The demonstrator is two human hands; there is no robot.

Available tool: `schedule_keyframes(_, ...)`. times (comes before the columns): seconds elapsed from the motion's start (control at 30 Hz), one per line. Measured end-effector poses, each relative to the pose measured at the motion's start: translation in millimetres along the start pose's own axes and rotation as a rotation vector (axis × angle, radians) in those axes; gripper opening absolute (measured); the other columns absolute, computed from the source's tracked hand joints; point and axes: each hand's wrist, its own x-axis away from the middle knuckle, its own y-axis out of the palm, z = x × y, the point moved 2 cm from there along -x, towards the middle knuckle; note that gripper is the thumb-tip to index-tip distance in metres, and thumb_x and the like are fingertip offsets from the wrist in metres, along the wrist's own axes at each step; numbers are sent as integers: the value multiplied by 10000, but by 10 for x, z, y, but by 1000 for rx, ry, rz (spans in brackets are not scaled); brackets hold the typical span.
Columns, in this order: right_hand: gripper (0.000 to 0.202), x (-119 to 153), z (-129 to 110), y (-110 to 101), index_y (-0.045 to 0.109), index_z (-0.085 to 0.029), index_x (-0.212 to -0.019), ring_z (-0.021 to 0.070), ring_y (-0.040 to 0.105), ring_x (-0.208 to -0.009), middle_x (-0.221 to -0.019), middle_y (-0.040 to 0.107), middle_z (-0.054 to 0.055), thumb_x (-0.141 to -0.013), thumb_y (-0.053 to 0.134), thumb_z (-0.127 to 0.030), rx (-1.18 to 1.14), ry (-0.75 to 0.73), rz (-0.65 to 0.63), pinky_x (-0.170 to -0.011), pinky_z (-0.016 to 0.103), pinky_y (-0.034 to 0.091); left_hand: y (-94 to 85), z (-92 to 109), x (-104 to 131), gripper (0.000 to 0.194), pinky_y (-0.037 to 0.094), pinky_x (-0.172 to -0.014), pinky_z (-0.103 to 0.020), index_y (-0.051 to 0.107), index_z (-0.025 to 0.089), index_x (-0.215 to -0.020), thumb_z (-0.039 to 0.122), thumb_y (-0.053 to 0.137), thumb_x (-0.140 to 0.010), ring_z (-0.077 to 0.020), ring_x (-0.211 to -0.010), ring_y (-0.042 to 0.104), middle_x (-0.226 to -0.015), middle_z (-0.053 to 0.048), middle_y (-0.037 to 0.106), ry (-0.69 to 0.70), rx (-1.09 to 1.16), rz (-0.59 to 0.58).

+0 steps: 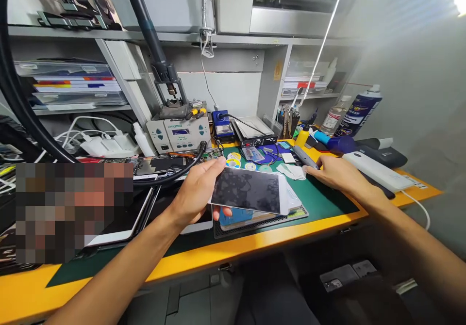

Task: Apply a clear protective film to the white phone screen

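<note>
A white-framed phone with a dark, blotchy screen is gripped at its left end by my left hand, thumb on top and fingertips underneath. It is held tilted above a stack with a blue item on a dark perforated tray. My right hand reaches to the right side of the green mat, its fingers closed around the near end of a grey pen-like tool. Crumpled white tissue lies just left of that hand.
A rework station stands at the back left, its black hose arching low across the desk. Tablets lie left. A spray can, a clear bottle and a white device are at the right.
</note>
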Motion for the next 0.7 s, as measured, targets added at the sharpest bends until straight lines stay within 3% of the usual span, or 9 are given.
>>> schedule_keyframes(0.13,401,226,-140,-214,681,-156,-946,287,645,-707,-805,713,155,-935,554,-537,-145,-4,215,-576,355,379,29,22,-41,380,350,-229,-194,581,189,-1002,561,503,-988,-191,-352,629,-547,6,651,13,-34,-27)
schedule_keyframes(0.2,433,361,-323,-348,703,-203,-953,228,654,-714,-867,738,96,-963,501,-586,-314,-93,188,-603,329,446,68,37,-82,396,340,-224,-192,574,198,-957,588,512,-975,-198,-353,635,-555,-5,669,19,-68,-53)
schedule_keyframes(0.3,428,493,-710,-453,718,-227,-1076,211,680,-817,-960,747,50,-902,622,-606,-813,-427,-291,-683,298,515,144,96,-156,419,333,-218,-199,572,204,-884,613,525,-958,-210,-343,632,-533,-14,668,76,-140,-72)
schedule_keyframes(0.37,378,515,-924,-466,720,-233,-1036,199,676,-817,-929,745,19,-829,746,-547,-908,-545,-503,-672,275,507,176,146,-197,452,327,-214,-206,587,199,-849,638,531,-945,-213,-331,623,-506,-15,651,116,-186,-77)
schedule_keyframes(0.43,325,485,-1077,-435,708,-211,-904,190,668,-770,-856,734,8,-784,804,-498,-1004,-578,-586,-643,267,498,172,185,-222,474,312,-213,-204,611,193,-841,655,551,-929,-200,-319,605,-494,-9,635,134,-187,-72)
schedule_keyframes(0.57,322,366,-1273,-335,672,-197,-810,158,638,-654,-746,699,-10,-741,844,-461,-1320,-471,-471,-597,263,493,96,184,-224,402,396,-303,-180,671,170,-879,571,694,-878,-142,-471,628,-620,-1,651,239,35,-14)
schedule_keyframes(0.7,333,246,-1435,-248,677,-195,-851,140,610,-567,-690,685,-27,-723,859,-443,-1529,-364,-350,-528,256,482,86,66,-245,370,551,-548,-193,703,154,-1114,376,802,-835,-131,-749,661,-987,-54,737,356,85,48)
